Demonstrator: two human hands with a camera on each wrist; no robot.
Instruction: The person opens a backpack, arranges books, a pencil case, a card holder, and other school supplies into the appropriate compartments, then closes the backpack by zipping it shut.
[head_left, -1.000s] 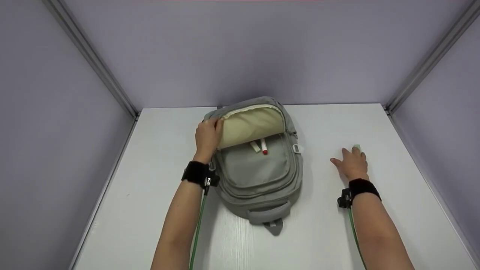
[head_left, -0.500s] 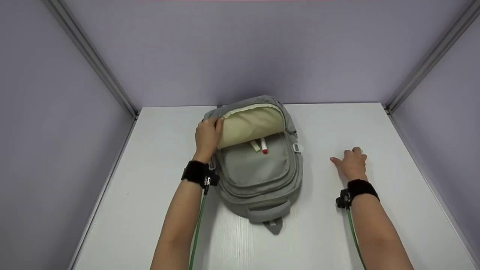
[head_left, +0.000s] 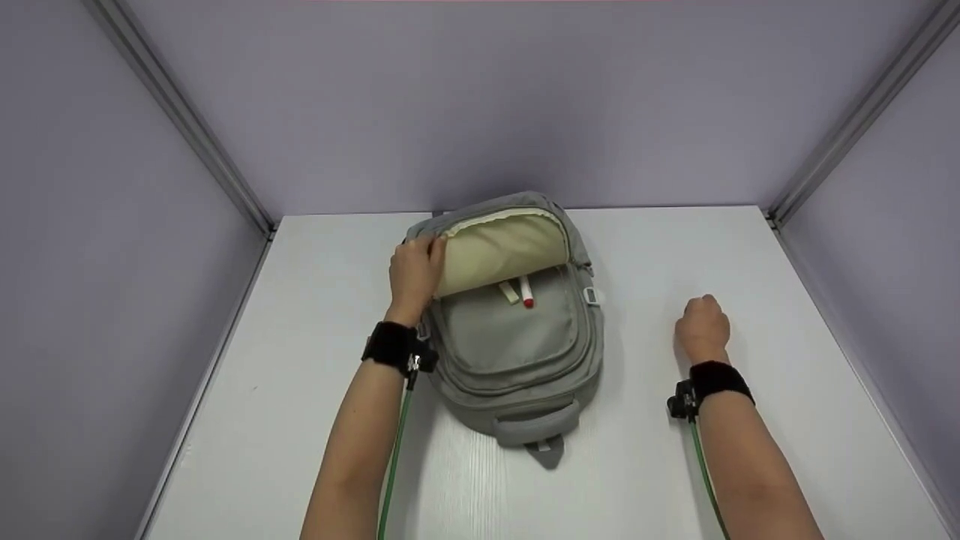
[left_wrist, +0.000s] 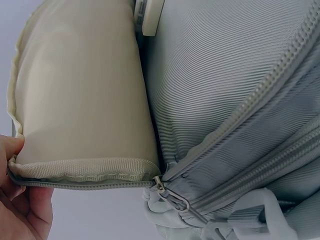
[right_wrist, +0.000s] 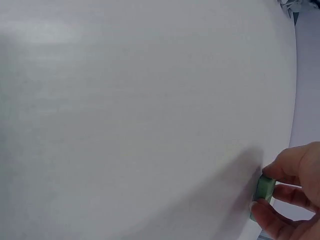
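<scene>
White tabletop (head_left: 300, 420) fills the head view; grey fabric backpack (head_left: 517, 352) lies at centre, left hand (head_left: 415, 274) gripping its cream-lined flap (head_left: 502, 251). Right hand (head_left: 702, 327) is curled at right.

Left wrist view — fingers (left_wrist: 20, 200) pinch the flap edge.

Right wrist view — fingertips (right_wrist: 290, 167) pinch a small green block (right_wrist: 265, 187), lower right.

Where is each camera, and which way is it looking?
Head: on the person's head, looking down at the backpack on the table; both forearms and hands show.
Left wrist: close by the left hand, facing the backpack's cream flap it holds.
Right wrist: by the right hand, looking across the table; fingers pinch a green block.
Head and left wrist both show the flap.
</scene>
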